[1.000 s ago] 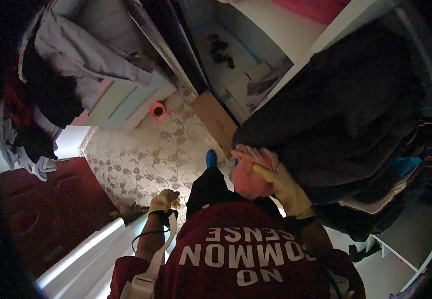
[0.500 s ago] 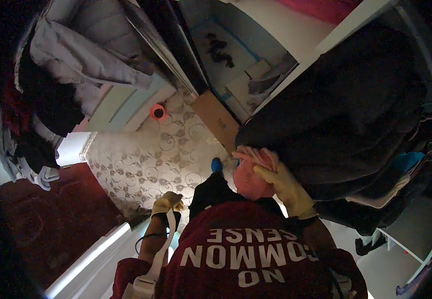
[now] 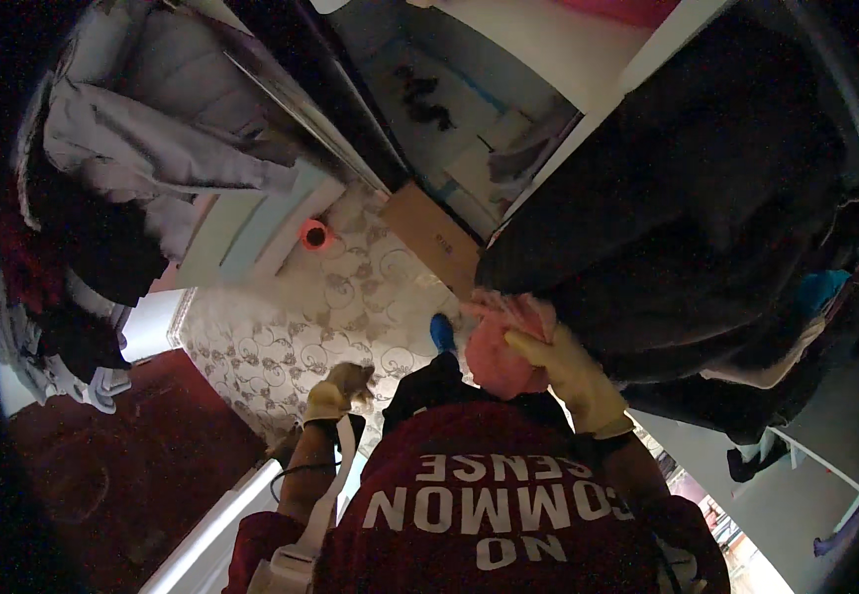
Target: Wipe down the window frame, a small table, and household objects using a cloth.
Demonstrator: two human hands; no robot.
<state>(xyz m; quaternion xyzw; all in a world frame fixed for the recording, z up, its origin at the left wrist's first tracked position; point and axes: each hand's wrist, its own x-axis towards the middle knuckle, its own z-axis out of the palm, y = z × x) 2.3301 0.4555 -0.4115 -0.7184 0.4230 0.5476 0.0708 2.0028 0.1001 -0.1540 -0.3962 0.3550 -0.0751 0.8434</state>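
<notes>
My right hand (image 3: 573,381), in a yellow rubber glove, grips a bunched pink cloth (image 3: 508,346) in front of my body. The cloth hangs beside a row of dark hanging clothes (image 3: 667,218) on the right. My left hand (image 3: 338,391), gloved in the same yellow with darker fingertips, hangs low over the patterned floor. Its fingers are loosely bent and a little apart, with nothing visible in them. A pale strap (image 3: 346,450) runs along my left forearm.
A cardboard box (image 3: 431,236) stands on the floor (image 3: 301,342) ahead, against a dark-framed mirror (image 3: 449,109). Left of it lies a small red-rimmed round container (image 3: 313,235). Clothes (image 3: 142,148) hang at the left, above a dark red door (image 3: 132,465).
The view has turned slightly, and a blue-covered foot shows farther to the right. My left hand's fingers have spread a little. My right hand still holds the pink cloth.
</notes>
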